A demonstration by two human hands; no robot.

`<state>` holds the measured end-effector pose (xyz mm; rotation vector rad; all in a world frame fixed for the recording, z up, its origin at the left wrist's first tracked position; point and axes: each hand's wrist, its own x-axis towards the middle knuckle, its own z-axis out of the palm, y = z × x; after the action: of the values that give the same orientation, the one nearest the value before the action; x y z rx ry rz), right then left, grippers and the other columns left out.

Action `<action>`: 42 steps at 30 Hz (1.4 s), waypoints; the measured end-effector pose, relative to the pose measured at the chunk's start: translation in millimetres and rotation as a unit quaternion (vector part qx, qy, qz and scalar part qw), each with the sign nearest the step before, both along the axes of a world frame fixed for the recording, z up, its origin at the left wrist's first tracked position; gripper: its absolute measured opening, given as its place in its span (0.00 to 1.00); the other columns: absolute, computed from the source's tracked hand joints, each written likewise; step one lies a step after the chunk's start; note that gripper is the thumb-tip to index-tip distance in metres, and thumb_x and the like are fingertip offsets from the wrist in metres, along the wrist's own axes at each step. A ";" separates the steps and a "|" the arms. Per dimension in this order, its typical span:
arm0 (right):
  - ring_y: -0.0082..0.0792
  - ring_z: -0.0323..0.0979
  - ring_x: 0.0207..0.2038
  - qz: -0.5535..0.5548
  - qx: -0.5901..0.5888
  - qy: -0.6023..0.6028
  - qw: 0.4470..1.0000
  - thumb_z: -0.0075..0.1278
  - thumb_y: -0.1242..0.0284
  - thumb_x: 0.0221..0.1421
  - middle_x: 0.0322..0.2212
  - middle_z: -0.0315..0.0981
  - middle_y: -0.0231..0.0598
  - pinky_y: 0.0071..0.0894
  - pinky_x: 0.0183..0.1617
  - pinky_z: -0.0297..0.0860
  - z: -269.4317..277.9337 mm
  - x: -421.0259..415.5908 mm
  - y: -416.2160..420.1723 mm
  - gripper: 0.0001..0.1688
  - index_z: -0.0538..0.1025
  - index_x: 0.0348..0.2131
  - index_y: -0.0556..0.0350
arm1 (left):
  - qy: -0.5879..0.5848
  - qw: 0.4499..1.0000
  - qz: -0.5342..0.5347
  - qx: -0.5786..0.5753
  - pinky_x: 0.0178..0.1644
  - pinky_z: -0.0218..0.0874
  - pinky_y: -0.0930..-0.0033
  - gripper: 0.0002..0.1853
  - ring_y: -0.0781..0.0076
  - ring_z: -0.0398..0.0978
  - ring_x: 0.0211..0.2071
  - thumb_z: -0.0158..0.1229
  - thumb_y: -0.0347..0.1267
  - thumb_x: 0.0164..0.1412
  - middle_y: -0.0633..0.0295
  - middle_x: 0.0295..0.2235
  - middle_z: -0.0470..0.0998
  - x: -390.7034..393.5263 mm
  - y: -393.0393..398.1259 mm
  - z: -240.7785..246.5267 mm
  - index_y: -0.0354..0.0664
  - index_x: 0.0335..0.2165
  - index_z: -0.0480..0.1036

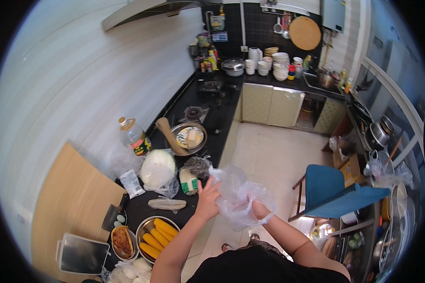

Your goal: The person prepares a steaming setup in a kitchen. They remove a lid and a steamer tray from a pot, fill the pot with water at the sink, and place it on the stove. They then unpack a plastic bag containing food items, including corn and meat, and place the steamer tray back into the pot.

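A thin translucent plastic bag (233, 191) hangs in front of me, above the floor beside the counter. My left hand (208, 201) holds its left side, with some fingers stretched out. My right hand (258, 209) reaches into the bag's mouth, and the film veils its fingers. Just left of my left hand are a green-and-white package (189, 183) and a dark bundle in plastic (198, 166). A large pale cabbage (158, 168), partly in plastic, lies behind a wrapped pale long item (167, 204). Nearer to me, a steel bowl (139, 231) holds several yellow corn cobs (158, 236).
A browned piece of food (122, 241) lies in a bowl by two eggs (119, 220) and a cleaver (111, 215). Farther along stand an oil bottle (135, 136) and a pan with a plate (189, 138). A blue chair (324, 185) is to my right.
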<state>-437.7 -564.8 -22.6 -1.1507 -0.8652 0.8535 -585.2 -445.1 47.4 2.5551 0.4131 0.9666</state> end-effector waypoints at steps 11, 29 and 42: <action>0.34 0.61 0.47 -0.279 -0.184 -0.250 0.909 0.60 0.62 0.37 0.42 0.66 0.41 0.34 0.50 0.58 3.6 55.6 -163.9 0.26 0.71 0.36 0.57 | -0.179 0.609 -0.069 -0.770 0.33 0.65 0.69 0.08 0.70 0.71 0.29 0.45 0.32 0.56 0.62 0.27 0.72 124.3 -122.4 -65.6 0.39 0.29 0.68; 0.43 0.72 0.28 -0.581 -0.288 -0.279 0.708 0.53 0.68 0.40 0.25 0.73 0.44 0.35 0.33 0.68 -64.8 28.7 -431.0 0.19 0.72 0.36 0.54 | 0.317 0.620 -0.459 -0.552 0.48 0.58 0.63 0.31 0.63 0.65 0.45 0.60 0.35 0.45 0.55 0.43 0.65 208.8 -349.2 -19.2 0.32 0.46 0.60; 0.36 0.66 0.43 -0.521 -0.079 0.048 0.849 0.53 0.63 0.44 0.39 0.69 0.45 0.32 0.50 0.60 -6.2 5.8 -440.4 0.25 0.71 0.41 0.59 | 0.240 0.770 -0.581 -0.112 0.37 0.64 0.62 0.20 0.54 0.72 0.34 0.59 0.31 0.37 0.51 0.34 0.73 234.2 -390.6 -67.7 0.37 0.35 0.71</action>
<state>-431.9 -1005.2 -28.8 -1.4626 0.0049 0.0596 -351.0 -835.7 -20.3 2.1294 -0.8325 -0.1983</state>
